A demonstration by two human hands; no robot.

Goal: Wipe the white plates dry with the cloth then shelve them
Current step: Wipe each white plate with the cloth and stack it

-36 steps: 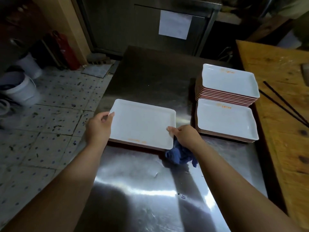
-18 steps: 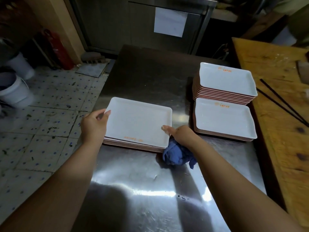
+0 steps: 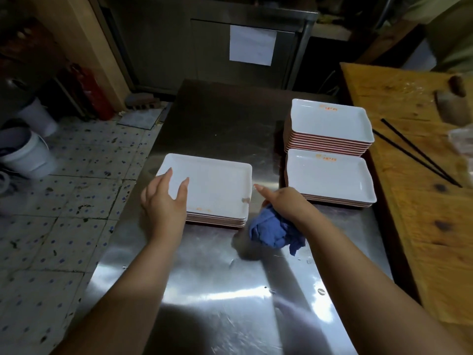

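Note:
A low stack of white rectangular plates (image 3: 215, 185) lies on the steel table (image 3: 220, 290). My left hand (image 3: 163, 201) is over the stack's near left corner with straight fingers spread on the top plate. My right hand (image 3: 284, 203) is just right of the stack and grips a bunched blue cloth (image 3: 271, 231), with its index finger stretched toward the plate's edge. Two more stacks stand at the right: a tall one (image 3: 330, 124) at the back and a low one (image 3: 330, 175) in front of it.
A wooden table (image 3: 422, 175) with two black chopsticks (image 3: 414, 152) adjoins on the right. A steel cabinet (image 3: 204, 47) with a paper sheet stands behind. Left of the table are tiled floor, white buckets (image 3: 25, 152) and a red cylinder (image 3: 92, 93).
The plate I held at both ends has come down onto the left stack. My left hand let go of its edge and lies flat on top; my right hand drew back with the cloth.

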